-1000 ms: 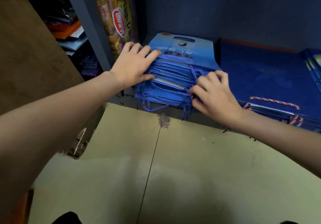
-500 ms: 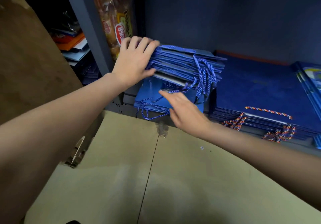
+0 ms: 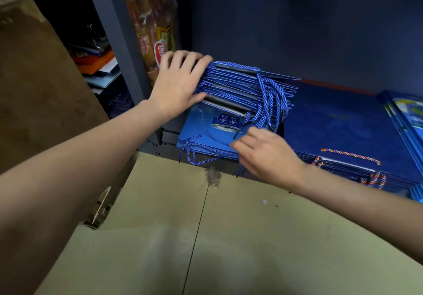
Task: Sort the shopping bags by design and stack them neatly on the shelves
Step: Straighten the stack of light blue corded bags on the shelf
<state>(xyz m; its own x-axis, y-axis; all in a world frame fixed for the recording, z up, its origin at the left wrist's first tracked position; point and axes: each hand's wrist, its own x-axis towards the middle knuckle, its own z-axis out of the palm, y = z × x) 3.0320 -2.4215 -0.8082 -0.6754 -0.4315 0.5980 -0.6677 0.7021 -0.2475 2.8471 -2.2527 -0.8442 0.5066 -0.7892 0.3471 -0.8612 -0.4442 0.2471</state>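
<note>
- The left hand [image 3: 177, 86], centre-left of the frame, lies with straight fingers spread against the left edge of a lifted bundle of blue shopping bags [image 3: 242, 86], propping it up at a tilt above the shelf.
- The bundle's long axis runs left to right; its blue rope handles [image 3: 267, 102] hang off its near right corner, just above the right hand [image 3: 265, 155].
- Under the bundle, one blue bag with a printed label [image 3: 206, 132] lies flat at the shelf's front edge [image 3: 169, 134], its cord loops dangling over the edge.
- The right hand is lower centre, its loosely curled fingers on that flat bag's near right part; whether it pinches anything, I cannot tell.
- The right hand is the nearer to the flat bag, so it looks best placed to pull or straighten it while the left keeps the bundle up.
- In the way: the hanging handles could snag the right hand's fingers.
- Just right, a stack of dark navy bags [image 3: 343, 121] with multicoloured rope handles [image 3: 350, 156] lies touching or nearly touching the bundle.
- Upper left, a grey shelf upright [image 3: 119, 43] and a plastic-wrapped orange packet [image 3: 153, 27] hem in the left hand.
</note>
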